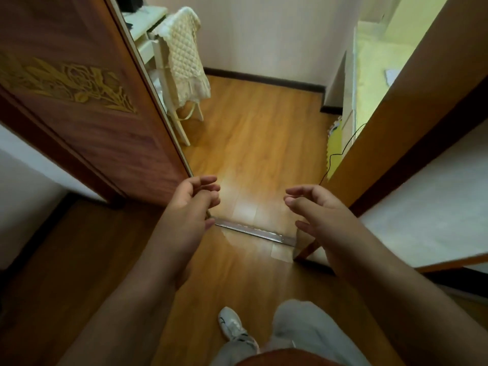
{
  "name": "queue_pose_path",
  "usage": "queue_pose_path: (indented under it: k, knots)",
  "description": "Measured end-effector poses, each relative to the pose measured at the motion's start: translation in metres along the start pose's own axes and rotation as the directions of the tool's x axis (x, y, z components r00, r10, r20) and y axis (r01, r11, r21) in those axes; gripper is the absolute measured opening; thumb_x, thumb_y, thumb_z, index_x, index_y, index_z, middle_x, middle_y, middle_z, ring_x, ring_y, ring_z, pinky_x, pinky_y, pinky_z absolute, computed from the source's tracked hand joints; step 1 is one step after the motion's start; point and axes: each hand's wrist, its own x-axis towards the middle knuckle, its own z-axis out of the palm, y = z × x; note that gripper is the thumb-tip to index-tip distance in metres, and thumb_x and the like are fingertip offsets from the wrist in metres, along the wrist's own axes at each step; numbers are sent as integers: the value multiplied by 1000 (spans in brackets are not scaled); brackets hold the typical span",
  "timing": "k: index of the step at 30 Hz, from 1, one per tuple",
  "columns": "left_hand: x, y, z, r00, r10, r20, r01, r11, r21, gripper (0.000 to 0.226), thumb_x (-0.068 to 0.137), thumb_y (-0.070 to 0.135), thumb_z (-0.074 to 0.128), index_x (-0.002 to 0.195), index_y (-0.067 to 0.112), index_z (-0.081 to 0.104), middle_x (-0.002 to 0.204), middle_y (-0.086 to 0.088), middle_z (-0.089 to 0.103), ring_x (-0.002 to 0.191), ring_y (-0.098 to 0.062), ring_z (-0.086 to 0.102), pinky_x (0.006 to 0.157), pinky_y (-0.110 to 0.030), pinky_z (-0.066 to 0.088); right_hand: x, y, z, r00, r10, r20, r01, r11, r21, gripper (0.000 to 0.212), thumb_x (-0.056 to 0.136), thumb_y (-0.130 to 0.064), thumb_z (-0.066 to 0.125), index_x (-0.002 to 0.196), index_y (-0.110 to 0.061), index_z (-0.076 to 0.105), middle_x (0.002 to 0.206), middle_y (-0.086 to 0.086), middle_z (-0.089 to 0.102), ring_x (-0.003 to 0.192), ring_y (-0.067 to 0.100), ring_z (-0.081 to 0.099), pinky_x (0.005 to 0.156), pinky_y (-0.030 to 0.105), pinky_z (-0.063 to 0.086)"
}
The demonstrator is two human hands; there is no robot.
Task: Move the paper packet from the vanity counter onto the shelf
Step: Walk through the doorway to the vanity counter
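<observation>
Both my hands are held out in front of me over a wooden floor, in a doorway. My left hand (194, 200) holds nothing, its fingers loosely curled and apart. My right hand (318, 207) holds nothing either, fingers spread and slightly bent. A white vanity table (144, 21) shows at the top left, past the door's edge, with small dark items on it that I cannot make out. No paper packet and no shelf can be picked out in this view.
An open brown door with a carved gold flower (87, 101) stands on my left. A door frame (390, 122) is on my right. A white chair with a quilted cream cover (182, 56) stands by the vanity. A metal threshold strip (253, 231) crosses the floor. A black cable (343, 151) hangs at right.
</observation>
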Motion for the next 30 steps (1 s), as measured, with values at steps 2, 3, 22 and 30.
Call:
queue_pose_path:
  k: [2,3,22,30]
  knots:
    - [15,4,-13,1000,0,26,0,1000,-2,28,94,24,56,105,46,69,108,16,74,102,-5,70,78,-34,53,3,-2,10,1000,7,-28,-8,1000,-16,20,94,-34,67,114,-33,66,116,-12,67,109,3,60,103,41,49]
    - [21,5,-18,999,-4,44,4,1000,-11,28,94,24,56,104,47,70,109,16,74,103,-5,70,79,-35,54,5,-4,14,999,9,-44,-10,1000,-21,20,95,-34,66,115,-33,66,116,-12,67,108,3,60,103,42,49]
    - [179,60,-20,979,10,202,-23,998,65,28,77,37,61,95,56,71,97,31,71,97,5,69,75,-32,56,153,-68,46,979,-53,-198,82,987,141,16,94,-29,66,105,-36,76,113,-11,72,109,3,63,82,30,51]
    - [267,97,38,973,10,229,-39,992,123,25,78,38,62,95,54,70,99,26,71,97,5,68,73,-30,57,242,-94,7,968,11,-251,43,977,208,14,94,-28,67,103,-34,75,117,-10,72,115,7,63,93,36,53]
